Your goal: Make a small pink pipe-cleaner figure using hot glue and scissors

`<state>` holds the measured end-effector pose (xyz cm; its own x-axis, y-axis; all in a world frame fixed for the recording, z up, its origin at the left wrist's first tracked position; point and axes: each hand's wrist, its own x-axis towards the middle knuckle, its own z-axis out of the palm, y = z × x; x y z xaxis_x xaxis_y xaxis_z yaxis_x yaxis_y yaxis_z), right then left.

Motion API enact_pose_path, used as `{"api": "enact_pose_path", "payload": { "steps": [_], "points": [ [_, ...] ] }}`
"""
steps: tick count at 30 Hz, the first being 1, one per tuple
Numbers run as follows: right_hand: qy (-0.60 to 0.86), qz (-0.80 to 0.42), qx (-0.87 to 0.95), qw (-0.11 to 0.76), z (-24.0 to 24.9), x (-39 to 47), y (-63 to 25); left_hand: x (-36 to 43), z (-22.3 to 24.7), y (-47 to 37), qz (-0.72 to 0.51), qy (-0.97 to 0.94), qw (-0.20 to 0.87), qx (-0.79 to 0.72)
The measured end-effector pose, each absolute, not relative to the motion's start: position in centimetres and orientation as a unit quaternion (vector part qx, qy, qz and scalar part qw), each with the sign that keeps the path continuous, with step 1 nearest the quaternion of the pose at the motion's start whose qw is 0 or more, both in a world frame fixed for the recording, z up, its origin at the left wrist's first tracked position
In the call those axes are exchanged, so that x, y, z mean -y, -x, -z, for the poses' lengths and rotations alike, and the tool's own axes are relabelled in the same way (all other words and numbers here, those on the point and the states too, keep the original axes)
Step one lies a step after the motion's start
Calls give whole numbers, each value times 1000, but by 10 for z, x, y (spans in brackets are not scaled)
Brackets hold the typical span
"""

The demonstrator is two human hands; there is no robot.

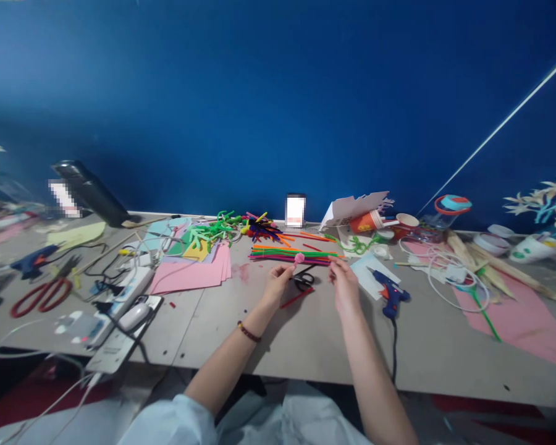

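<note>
My left hand (279,284), a beaded bracelet at its wrist, pinches a small pink coiled pipe cleaner (299,258) between thumb and fingertips. To its right my right hand (345,281) has its fingers drawn together; whatever they hold, if anything, is too small to make out. Just beyond both hands lies a row of straight pipe cleaners (282,252) in orange, green and purple. Black-handled scissors (304,279) rest on the table between the hands, and a short red pipe cleaner (297,298) lies in front of them.
A blue glue gun (391,295) lies on pale paper at right, near a coiled white cable (445,296). Pink sheets (189,272), a power strip (120,303) and red-handled scissors (41,296) are at left. A phone (295,210) leans against the blue wall.
</note>
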<state>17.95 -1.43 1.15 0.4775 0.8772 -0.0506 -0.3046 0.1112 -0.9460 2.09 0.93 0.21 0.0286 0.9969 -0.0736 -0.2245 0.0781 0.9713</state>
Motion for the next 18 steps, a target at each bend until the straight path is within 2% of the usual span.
{"api": "enact_pose_path", "payload": {
  "steps": [2,4,6,8,10,14,18],
  "points": [
    [565,-360,331,664,-18,26,-200,-10,-1,-20,-527,-426,578,-454],
    [648,-237,402,602,-20,43,-225,-10,-1,-19,-527,-427,577,-454],
    [745,-87,438,496,-17,60,-250,-11,-1,-18,-529,-430,577,-450],
    [820,-17,417,393,-11,75,-272,-11,-1,-18,-532,-430,577,-446],
    [865,1,392,312,-4,85,-289,-11,-2,-18,-532,-431,578,-444],
    [916,-37,343,205,9,89,-307,-10,-3,-20,-522,-437,581,-446],
    [915,-90,355,170,19,83,-324,-10,-2,-21,-518,-437,586,-445]
  ]
}}
